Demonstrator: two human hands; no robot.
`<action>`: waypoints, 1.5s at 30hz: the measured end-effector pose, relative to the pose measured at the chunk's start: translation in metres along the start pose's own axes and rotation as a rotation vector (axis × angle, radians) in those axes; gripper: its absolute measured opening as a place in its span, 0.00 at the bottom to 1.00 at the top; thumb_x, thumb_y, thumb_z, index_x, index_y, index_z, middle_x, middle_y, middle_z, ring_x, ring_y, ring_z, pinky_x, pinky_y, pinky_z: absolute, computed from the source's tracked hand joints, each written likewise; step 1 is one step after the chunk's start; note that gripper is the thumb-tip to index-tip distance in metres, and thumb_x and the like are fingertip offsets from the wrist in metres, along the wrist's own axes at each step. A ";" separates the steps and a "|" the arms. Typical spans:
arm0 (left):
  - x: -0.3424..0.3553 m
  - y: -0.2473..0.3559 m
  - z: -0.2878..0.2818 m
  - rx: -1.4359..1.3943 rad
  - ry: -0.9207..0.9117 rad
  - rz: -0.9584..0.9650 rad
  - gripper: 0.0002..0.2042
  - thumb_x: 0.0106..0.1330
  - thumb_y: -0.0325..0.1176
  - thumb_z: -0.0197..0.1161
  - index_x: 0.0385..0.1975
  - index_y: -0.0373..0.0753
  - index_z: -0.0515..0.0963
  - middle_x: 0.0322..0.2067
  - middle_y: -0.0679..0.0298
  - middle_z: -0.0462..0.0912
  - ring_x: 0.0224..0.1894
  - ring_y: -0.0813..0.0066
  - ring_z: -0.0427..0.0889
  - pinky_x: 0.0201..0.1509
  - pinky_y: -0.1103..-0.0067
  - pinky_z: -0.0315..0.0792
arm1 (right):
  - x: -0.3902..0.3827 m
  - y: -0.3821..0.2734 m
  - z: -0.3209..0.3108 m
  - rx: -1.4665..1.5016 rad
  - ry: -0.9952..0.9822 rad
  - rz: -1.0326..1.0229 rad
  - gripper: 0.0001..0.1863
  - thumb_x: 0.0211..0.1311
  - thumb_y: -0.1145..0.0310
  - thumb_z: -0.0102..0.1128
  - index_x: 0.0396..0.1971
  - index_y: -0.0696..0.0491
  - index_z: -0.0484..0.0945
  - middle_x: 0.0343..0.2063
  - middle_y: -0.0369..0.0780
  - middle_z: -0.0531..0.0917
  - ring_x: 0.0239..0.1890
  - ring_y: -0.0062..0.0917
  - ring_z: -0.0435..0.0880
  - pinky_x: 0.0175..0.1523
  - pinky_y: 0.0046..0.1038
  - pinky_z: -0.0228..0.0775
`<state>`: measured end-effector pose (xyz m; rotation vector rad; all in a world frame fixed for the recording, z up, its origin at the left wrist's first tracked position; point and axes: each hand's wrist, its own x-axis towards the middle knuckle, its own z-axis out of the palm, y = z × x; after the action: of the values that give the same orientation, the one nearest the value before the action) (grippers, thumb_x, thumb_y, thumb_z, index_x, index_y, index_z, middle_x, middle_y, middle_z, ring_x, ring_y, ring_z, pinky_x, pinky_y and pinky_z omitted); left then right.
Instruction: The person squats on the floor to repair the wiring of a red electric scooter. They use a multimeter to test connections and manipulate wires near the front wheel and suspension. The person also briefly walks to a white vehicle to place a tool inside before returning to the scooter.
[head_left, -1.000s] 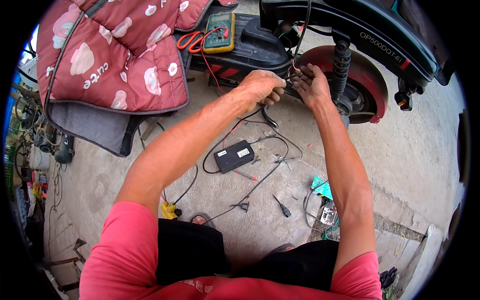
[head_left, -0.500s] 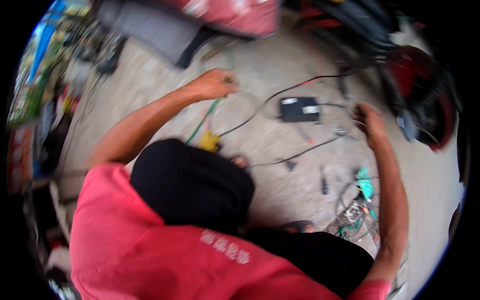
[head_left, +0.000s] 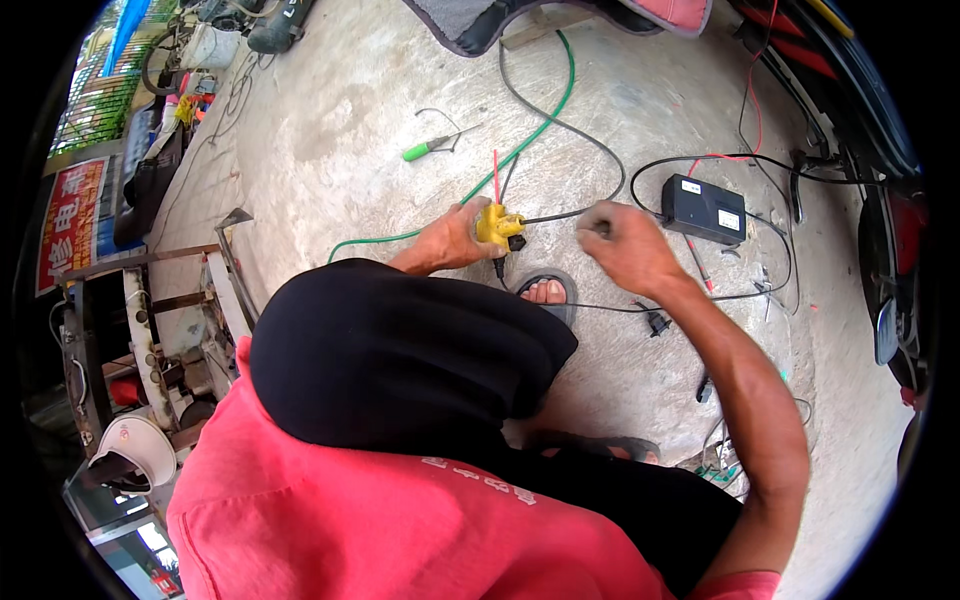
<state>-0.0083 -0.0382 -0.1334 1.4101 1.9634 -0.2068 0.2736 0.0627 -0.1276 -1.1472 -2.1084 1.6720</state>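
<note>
My left hand (head_left: 453,240) is closed round a yellow socket block (head_left: 497,224) low above the concrete floor. A black plug (head_left: 499,266) sits at its lower edge, and a dark cable (head_left: 550,218) leaves its right side. To the right is my right hand (head_left: 632,248), with fingers curled in beside that cable; whatever they hold, if anything, is hidden. Beyond it lies a black charger-like box (head_left: 704,209) with white labels and black leads. A red-tipped probe lead (head_left: 699,263) rests below the box.
A green-handled screwdriver (head_left: 425,149) and a green cable (head_left: 375,241) lie on the floor. A small black plug (head_left: 655,321) is near my right forearm. Vehicle parts (head_left: 850,110) stand at the right. On the left are a metal frame (head_left: 145,330) and a white cap-like object (head_left: 133,452).
My left hand has come down and nearer and now grips the yellow socket block. My right hand has moved left towards it. The view has shifted.
</note>
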 end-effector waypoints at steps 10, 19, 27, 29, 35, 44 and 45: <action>0.034 0.012 0.013 0.082 0.175 0.452 0.20 0.49 0.41 0.70 0.40 0.38 0.77 0.46 0.47 0.72 0.50 0.47 0.71 0.55 0.62 0.68 | 0.019 0.020 0.123 -0.008 -0.288 0.288 0.24 0.55 0.48 0.59 0.34 0.57 0.82 0.35 0.50 0.83 0.40 0.43 0.82 0.47 0.41 0.73; 0.031 0.052 -0.011 0.027 0.123 0.437 0.14 0.45 0.37 0.69 0.24 0.36 0.72 0.26 0.53 0.74 0.30 0.49 0.76 0.33 0.64 0.71 | 0.015 0.027 0.129 0.247 -0.111 0.119 0.23 0.62 0.50 0.54 0.31 0.59 0.79 0.29 0.54 0.81 0.36 0.49 0.81 0.42 0.45 0.71; 0.072 -0.001 -0.059 -0.170 0.244 0.235 0.13 0.46 0.36 0.66 0.23 0.33 0.73 0.21 0.55 0.76 0.22 0.71 0.74 0.28 0.73 0.70 | -0.048 0.030 0.151 -0.161 -0.120 -0.240 0.23 0.63 0.51 0.52 0.29 0.60 0.79 0.35 0.56 0.78 0.38 0.47 0.79 0.45 0.43 0.70; 0.066 0.005 -0.081 -0.077 0.219 0.242 0.13 0.47 0.36 0.66 0.23 0.33 0.74 0.20 0.56 0.76 0.23 0.70 0.74 0.29 0.72 0.70 | -0.053 0.032 0.149 -0.121 -0.108 -0.214 0.23 0.62 0.51 0.53 0.29 0.60 0.79 0.38 0.56 0.78 0.41 0.47 0.78 0.48 0.43 0.70; 0.063 0.027 -0.060 -0.098 -0.125 0.373 0.15 0.51 0.37 0.68 0.33 0.34 0.76 0.27 0.56 0.79 0.30 0.68 0.78 0.35 0.73 0.71 | -0.013 0.061 0.071 -0.009 -0.117 0.246 0.26 0.58 0.47 0.56 0.29 0.61 0.80 0.27 0.54 0.82 0.35 0.46 0.83 0.43 0.42 0.74; 0.040 0.035 -0.054 -0.060 -0.269 0.501 0.17 0.50 0.41 0.67 0.27 0.34 0.72 0.25 0.53 0.75 0.29 0.57 0.77 0.34 0.67 0.69 | -0.015 0.078 0.067 -0.273 -0.257 0.360 0.24 0.55 0.49 0.57 0.34 0.58 0.81 0.35 0.54 0.83 0.42 0.49 0.82 0.50 0.43 0.72; 0.037 0.038 -0.056 -0.068 -0.306 0.502 0.17 0.50 0.42 0.67 0.27 0.34 0.73 0.25 0.53 0.76 0.29 0.55 0.77 0.34 0.67 0.70 | -0.014 0.076 0.062 -0.290 -0.287 0.355 0.24 0.55 0.48 0.57 0.34 0.58 0.81 0.35 0.54 0.83 0.42 0.48 0.82 0.50 0.43 0.73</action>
<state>-0.0060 0.0338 -0.1049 1.6644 1.3137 -0.1127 0.2794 0.0111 -0.2127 -1.5228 -2.5083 1.8128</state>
